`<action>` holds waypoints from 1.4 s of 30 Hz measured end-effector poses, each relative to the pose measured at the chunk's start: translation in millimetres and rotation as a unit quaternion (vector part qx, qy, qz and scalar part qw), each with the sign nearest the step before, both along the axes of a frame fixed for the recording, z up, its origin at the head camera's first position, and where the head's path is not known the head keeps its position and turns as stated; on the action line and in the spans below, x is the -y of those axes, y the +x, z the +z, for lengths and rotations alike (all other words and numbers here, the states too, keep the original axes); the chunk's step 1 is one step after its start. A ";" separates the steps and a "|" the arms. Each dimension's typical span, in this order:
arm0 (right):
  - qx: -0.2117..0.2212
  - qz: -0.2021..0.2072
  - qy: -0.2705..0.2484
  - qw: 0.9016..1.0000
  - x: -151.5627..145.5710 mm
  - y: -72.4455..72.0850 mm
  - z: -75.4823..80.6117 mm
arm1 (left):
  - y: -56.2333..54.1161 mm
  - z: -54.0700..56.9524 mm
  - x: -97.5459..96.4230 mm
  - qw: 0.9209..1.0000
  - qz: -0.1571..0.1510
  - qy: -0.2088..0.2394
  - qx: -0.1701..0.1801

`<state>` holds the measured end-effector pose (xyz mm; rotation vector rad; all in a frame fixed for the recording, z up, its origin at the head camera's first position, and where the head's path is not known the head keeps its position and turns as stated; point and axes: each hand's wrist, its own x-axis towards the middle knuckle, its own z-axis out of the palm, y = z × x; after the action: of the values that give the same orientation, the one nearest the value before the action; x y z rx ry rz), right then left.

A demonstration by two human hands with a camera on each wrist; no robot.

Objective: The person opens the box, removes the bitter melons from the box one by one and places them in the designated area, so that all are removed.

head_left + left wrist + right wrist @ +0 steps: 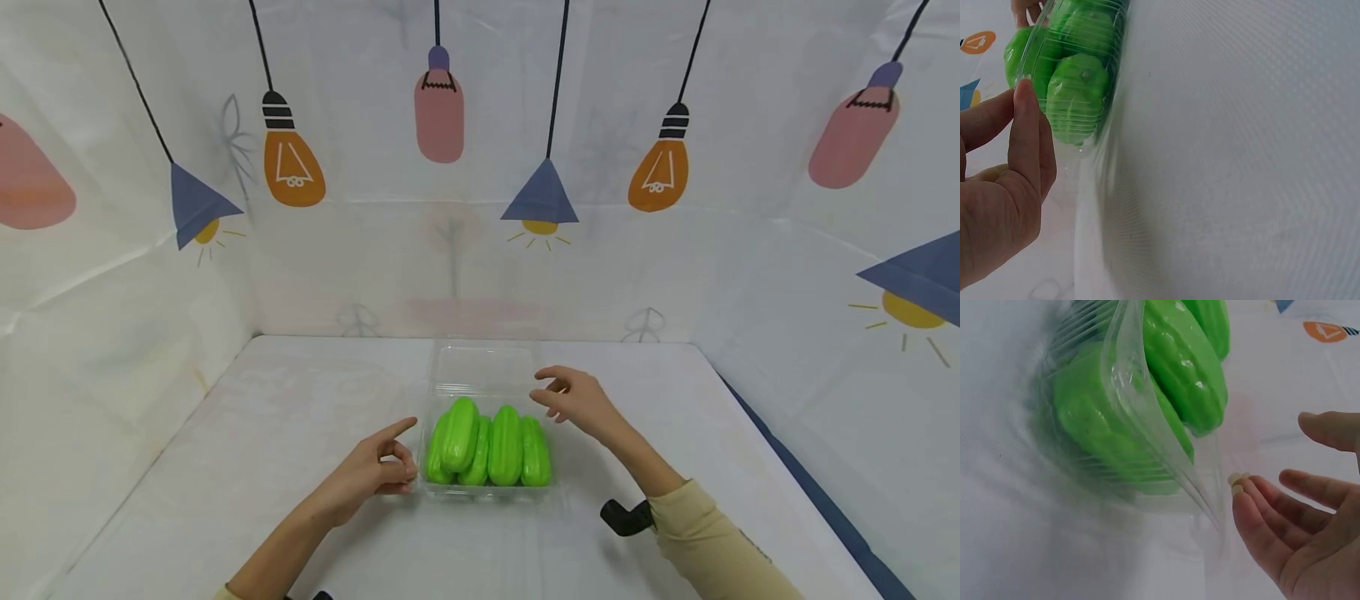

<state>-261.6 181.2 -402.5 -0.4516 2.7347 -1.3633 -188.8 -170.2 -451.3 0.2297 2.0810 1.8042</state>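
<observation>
A clear plastic clamshell box (487, 492) stands on the table with its lid (486, 367) folded back behind it. Several glossy bright-green toy vegetables (506, 446), long and bumpy like bitter melons, lie side by side in it. One at the left rests on top of its neighbours. My left hand (375, 471) is at the box's left side with loosely bent fingers; its fingertips (1025, 100) are close to the rim, and contact is unclear. My right hand (573, 400) hovers beyond the box's right rim, near the lid, holding nothing, its thumb and fingers apart.
The white-covered table (300, 400) meets a white cloth backdrop (480, 275) printed with hanging lamps, at the back and sides. A black fitting (626, 517) juts from the right sleeve (705, 533). Dark blue edging (795, 475) runs along the table's right side.
</observation>
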 end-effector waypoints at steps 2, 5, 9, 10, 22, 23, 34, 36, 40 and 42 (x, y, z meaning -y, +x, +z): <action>0.005 0.006 0.009 1.000 3.5 2.4 2.5 | -0.1 -0.3 0.2 1.000 0.000 0.001 -0.001; 0.018 0.010 0.018 1.000 8.5 5.8 6.0 | -0.2 -0.9 0.6 1.000 0.000 0.001 -0.001; 0.033 0.018 0.027 0.999 14.5 9.7 9.2 | -0.6 -1.6 1.2 1.000 -0.002 0.001 -0.001; 0.037 0.021 0.030 0.999 16.0 10.7 9.6 | -0.7 -1.8 1.5 1.000 -0.002 0.002 0.000; 0.063 0.064 0.094 0.992 35.8 16.8 11.0 | -1.9 -4.2 3.4 1.000 -0.003 0.001 -0.001; 0.064 0.065 0.100 0.991 37.0 17.1 10.3 | -1.9 -4.3 3.2 1.000 -0.002 0.001 -0.002; 0.026 0.062 0.178 0.982 50.7 27.1 7.3 | -2.6 -5.7 3.0 1.000 -0.001 0.000 -0.003; 0.017 0.060 0.193 0.979 53.3 29.2 7.0 | -2.6 -5.5 2.9 1.000 -0.002 0.000 -0.002; 0.001 0.054 0.219 0.974 57.1 33.5 4.5 | -2.6 -4.7 2.2 1.000 -0.004 0.000 -0.002; -0.004 0.047 0.235 0.971 58.8 35.6 3.0 | -2.9 -4.3 1.7 1.000 -0.005 -0.001 -0.004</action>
<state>-226.0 122.4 -399.5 -0.5381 2.8649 -0.6544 -191.7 -171.9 -455.7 0.2470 2.0828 1.7991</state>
